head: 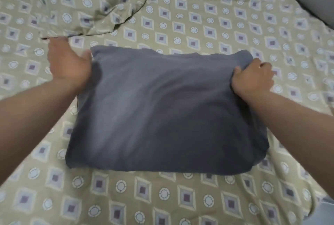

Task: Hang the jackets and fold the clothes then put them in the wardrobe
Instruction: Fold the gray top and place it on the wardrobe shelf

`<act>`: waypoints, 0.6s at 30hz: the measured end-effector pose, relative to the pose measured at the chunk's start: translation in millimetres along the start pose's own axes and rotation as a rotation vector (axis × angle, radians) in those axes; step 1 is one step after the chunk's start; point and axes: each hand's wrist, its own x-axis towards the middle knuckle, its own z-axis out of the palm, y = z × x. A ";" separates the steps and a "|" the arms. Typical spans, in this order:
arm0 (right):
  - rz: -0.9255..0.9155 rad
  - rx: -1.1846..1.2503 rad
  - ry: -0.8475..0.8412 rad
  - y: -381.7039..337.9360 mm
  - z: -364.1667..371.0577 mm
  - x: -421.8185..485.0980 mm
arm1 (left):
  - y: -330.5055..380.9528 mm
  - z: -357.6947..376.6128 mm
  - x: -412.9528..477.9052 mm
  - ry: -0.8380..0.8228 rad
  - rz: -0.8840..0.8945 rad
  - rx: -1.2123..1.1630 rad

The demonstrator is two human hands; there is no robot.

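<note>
Bed sheet (198, 197) patterned, rumpled far left; folded grey garment (162, 109) flat at middle. Right hand (253, 80) grip pinches far right edge; left hand (68, 63) grip spread, thumb touching far left corner, probably squaring fold.

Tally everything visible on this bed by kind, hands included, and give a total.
Garments: 1, the grey folded garment
Hands: 2, the left hand and the right hand
Bedding: 2, the patterned bedsheet and the rumpled patterned cover
Total: 5
</note>
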 end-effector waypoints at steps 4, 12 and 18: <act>-0.562 -0.202 0.037 20.0 23.0 -76.1 | -22.3 19.9 -88.7 -0.310 0.526 0.355; -0.395 -0.130 -0.050 65.6 39.4 -107.9 | -48.0 30.8 -126.5 -0.217 0.122 0.302; 0.079 0.179 -0.147 96.0 24.9 -129.4 | -64.6 7.9 -173.1 -0.086 -0.247 -0.010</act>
